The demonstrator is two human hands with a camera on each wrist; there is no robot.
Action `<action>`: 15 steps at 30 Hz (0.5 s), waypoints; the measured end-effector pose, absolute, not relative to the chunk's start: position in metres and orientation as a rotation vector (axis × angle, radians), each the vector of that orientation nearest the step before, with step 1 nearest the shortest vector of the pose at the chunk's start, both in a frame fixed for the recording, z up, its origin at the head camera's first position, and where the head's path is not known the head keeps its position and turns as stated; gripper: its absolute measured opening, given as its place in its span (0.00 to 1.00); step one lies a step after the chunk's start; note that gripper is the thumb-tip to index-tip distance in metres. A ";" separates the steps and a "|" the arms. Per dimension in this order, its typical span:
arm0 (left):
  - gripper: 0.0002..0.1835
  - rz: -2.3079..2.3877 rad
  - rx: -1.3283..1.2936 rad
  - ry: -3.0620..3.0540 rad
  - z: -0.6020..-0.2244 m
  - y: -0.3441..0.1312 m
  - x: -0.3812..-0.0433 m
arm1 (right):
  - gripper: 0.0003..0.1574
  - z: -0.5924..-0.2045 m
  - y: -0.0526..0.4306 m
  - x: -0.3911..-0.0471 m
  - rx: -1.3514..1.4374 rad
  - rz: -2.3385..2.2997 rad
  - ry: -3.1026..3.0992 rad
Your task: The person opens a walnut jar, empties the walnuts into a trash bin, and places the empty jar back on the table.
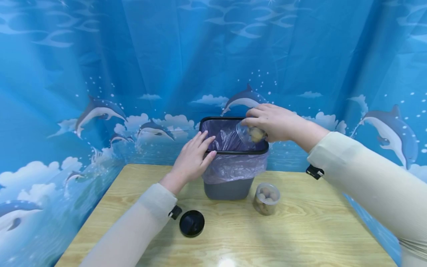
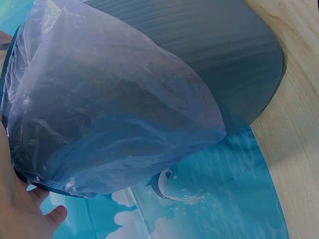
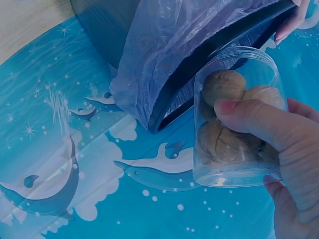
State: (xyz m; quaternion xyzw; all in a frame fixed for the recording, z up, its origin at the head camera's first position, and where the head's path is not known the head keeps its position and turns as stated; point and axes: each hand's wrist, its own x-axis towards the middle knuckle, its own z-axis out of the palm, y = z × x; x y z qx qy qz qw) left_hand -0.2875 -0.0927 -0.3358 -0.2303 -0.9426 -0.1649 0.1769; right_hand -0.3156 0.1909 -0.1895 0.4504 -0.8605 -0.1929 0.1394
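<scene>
From the head view: here's the right hand with the clear jar over the bin, mouth tipped leftward, round brown pieces inside! The left hand rests on the rim, fingers spread, pinching nothing. Nice and sensible, I'd say: steady the bin there, tilt slowly, and keep the jar's mouth well inside the rim.

Over to the left wrist: the liner fills the picture, folded down outside the bin. Press lightly, I'd judge, so it doesn't slip. No jar visible from here.

Now the right wrist: a firm hold, thumb along one side, fingers round behind, the jar squarely between them! Its mouth lies beyond the thumb tip, beside the rim, unblocked; the pieces sit behind the clear wall.
</scene>
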 end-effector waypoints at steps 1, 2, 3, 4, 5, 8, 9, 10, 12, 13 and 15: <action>0.33 -0.467 -0.652 -2.666 -0.336 -0.093 -0.288 | 0.53 -0.189 0.191 -0.316 1.304 -0.558 -2.482; 0.33 -0.467 -0.652 -2.664 -0.336 -0.093 -0.288 | 0.53 -0.189 0.191 -0.315 1.306 -0.559 -2.478; 0.33 -0.469 -0.652 -2.663 -0.336 -0.093 -0.288 | 0.53 -0.189 0.191 -0.315 1.308 -0.561 -2.474; 0.32 -0.472 -0.651 -2.663 -0.336 -0.092 -0.288 | 0.53 -0.189 0.191 -0.315 1.309 -0.563 -2.472; 0.32 -0.473 -0.651 -2.663 -0.336 -0.092 -0.288 | 0.53 -0.188 0.191 -0.315 1.308 -0.568 -2.472; 0.32 -0.469 -0.650 -2.664 -0.336 -0.093 -0.289 | 0.53 -0.187 0.190 -0.315 1.296 -0.592 -2.478; 0.32 -0.468 -0.649 -2.665 -0.337 -0.093 -0.289 | 0.52 -0.187 0.190 -0.314 1.293 -0.601 -2.479; 0.32 -0.465 -0.649 -2.664 -0.337 -0.093 -0.289 | 0.52 -0.187 0.190 -0.314 1.288 -0.610 -2.481; 0.33 -0.459 -0.649 -2.663 -0.337 -0.093 -0.289 | 0.51 -0.186 0.190 -0.313 1.280 -0.622 -2.481; 0.33 -0.459 -0.651 -2.661 -0.337 -0.093 -0.289 | 0.51 -0.186 0.190 -0.313 1.277 -0.626 -2.478; 0.33 -0.459 -0.653 -2.658 -0.337 -0.093 -0.289 | 0.50 -0.186 0.191 -0.313 1.273 -0.628 -2.471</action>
